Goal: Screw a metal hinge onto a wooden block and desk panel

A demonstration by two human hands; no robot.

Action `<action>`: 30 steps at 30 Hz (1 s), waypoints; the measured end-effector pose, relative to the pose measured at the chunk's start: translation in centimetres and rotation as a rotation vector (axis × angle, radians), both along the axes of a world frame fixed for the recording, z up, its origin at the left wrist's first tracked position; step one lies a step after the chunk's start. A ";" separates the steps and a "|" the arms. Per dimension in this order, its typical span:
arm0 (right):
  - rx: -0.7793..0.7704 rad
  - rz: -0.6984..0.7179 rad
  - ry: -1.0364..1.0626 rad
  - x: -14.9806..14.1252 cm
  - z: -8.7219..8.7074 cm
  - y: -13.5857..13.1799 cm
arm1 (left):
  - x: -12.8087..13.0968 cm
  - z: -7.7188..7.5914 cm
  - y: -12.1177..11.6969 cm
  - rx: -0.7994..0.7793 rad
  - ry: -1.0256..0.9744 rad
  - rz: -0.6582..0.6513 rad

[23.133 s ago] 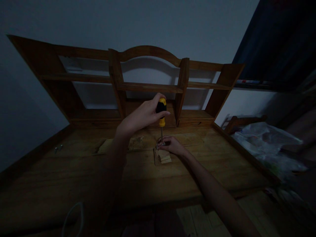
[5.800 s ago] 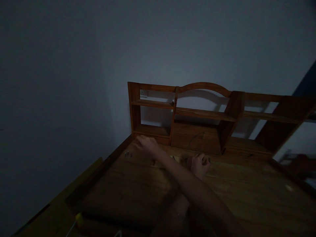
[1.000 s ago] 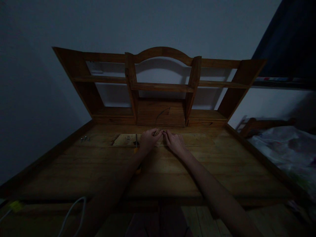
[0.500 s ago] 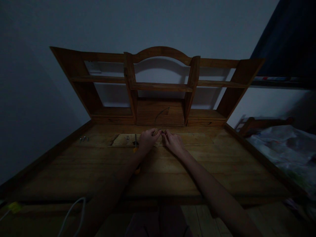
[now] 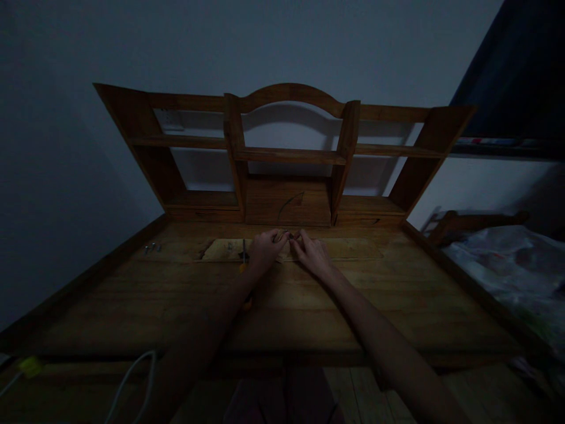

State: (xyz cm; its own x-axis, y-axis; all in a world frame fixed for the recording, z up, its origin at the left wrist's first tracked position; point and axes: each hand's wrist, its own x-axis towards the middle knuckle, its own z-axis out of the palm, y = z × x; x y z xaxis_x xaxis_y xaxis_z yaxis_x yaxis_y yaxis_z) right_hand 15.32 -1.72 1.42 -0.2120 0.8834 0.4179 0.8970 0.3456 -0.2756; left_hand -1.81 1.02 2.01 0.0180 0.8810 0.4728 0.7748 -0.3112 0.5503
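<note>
My left hand (image 5: 263,252) and my right hand (image 5: 311,254) meet fingertip to fingertip at the back middle of a wooden desk top (image 5: 282,300), over a pale strip of bare wood (image 5: 353,249). Both pinch something small between them that the dim light hides. A screwdriver (image 5: 243,259) lies on the desk just left of my left hand, its yellow handle partly under my forearm.
A wooden hutch with shelves (image 5: 286,156) stands at the desk's back edge. A few loose screws (image 5: 152,247) lie at the back left. A white cable (image 5: 128,383) hangs at the front left. A pale plastic-covered heap (image 5: 503,265) lies to the right.
Over the last second my hands have stayed together at the same spot, with only slight finger shifts. Earlier my left hand held the screwdriver upright; it now lies on the desk.
</note>
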 end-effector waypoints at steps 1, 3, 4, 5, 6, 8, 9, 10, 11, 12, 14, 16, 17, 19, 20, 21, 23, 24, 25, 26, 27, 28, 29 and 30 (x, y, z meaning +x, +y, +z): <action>0.000 -0.002 0.004 0.0 0.1 0.0 | 0.0 0.0 0.0 0.007 -0.002 0.000; -0.005 -0.005 0.004 0.1 0.1 0.0 | 0.0 0.0 -0.1 0.025 -0.005 -0.006; -0.010 -0.005 -0.001 0.1 0.2 0.0 | 0.0 0.0 -0.1 0.035 -0.007 -0.009; -0.015 -0.004 -0.007 0.1 0.2 0.0 | 0.0 0.1 -0.1 0.044 -0.012 -0.012; -0.021 -0.004 -0.014 0.1 0.2 0.1 | 0.0 0.1 -0.2 0.052 -0.018 -0.018; -0.034 -0.005 -0.034 0.0 0.2 0.2 | 0.1 0.2 -0.2 0.060 -0.029 -0.030; -0.039 -0.010 -0.043 0.0 0.2 0.2 | 0.1 0.2 -0.2 0.057 -0.033 -0.034; -0.041 -0.017 -0.051 0.0 0.1 0.2 | 0.1 0.2 -0.2 0.052 -0.035 -0.036; -0.042 -0.020 -0.057 0.0 0.1 0.2 | 0.1 0.2 -0.2 0.046 -0.036 -0.037; -0.044 -0.021 -0.060 -0.1 0.1 0.2 | 0.1 0.2 -0.2 0.043 -0.037 -0.038; -0.050 -0.012 -0.057 -0.1 0.1 0.2 | 0.1 0.1 -0.2 0.045 -0.039 -0.038; -0.060 -0.003 -0.051 -0.1 0.2 0.1 | 0.1 0.1 -0.1 0.049 -0.033 -0.026; -0.064 -0.001 -0.049 -0.1 0.2 0.1 | 0.1 0.1 -0.1 0.049 -0.027 -0.018; -0.066 0.002 -0.048 -0.2 0.2 0.1 | 0.1 0.0 0.0 0.054 -0.025 -0.007; -0.062 0.002 -0.048 -0.2 0.2 0.1 | 0.1 0.0 0.0 0.057 -0.030 -0.010; -0.058 0.001 -0.049 -0.2 0.2 0.1 | 0.1 -0.1 0.0 0.060 -0.036 -0.015; -0.048 0.000 -0.046 -0.2 0.1 0.2 | 0.1 -0.1 0.0 0.065 -0.039 -0.015; -0.042 0.003 -0.041 -0.1 0.1 0.2 | 0.1 -0.1 0.0 0.065 -0.034 -0.010; -0.038 0.008 -0.036 -0.1 0.0 0.2 | 0.1 -0.1 0.0 0.063 -0.026 -0.005; -0.032 0.015 -0.032 -0.1 0.0 0.3 | 0.1 -0.1 0.0 0.059 -0.020 -0.001; -0.027 0.022 -0.029 0.0 0.0 0.3 | 0.1 -0.1 0.0 0.051 -0.015 -0.001; -0.021 0.023 -0.027 0.0 0.0 0.3 | 0.0 -0.1 0.0 0.042 -0.014 -0.002; -0.019 0.022 -0.025 0.0 0.0 0.2 | 0.0 0.0 0.0 0.036 -0.014 -0.004; -0.017 0.016 -0.024 0.0 0.0 0.2 | 0.0 0.0 0.0 0.036 -0.014 -0.004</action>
State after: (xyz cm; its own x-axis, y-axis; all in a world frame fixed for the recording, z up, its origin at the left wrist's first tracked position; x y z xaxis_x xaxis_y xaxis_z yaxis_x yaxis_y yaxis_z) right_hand 15.36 -1.51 1.44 -0.2359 0.8869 0.3972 0.8978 0.3554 -0.2602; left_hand -1.79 0.99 2.01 0.0142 0.8633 0.5045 0.7658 -0.3338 0.5497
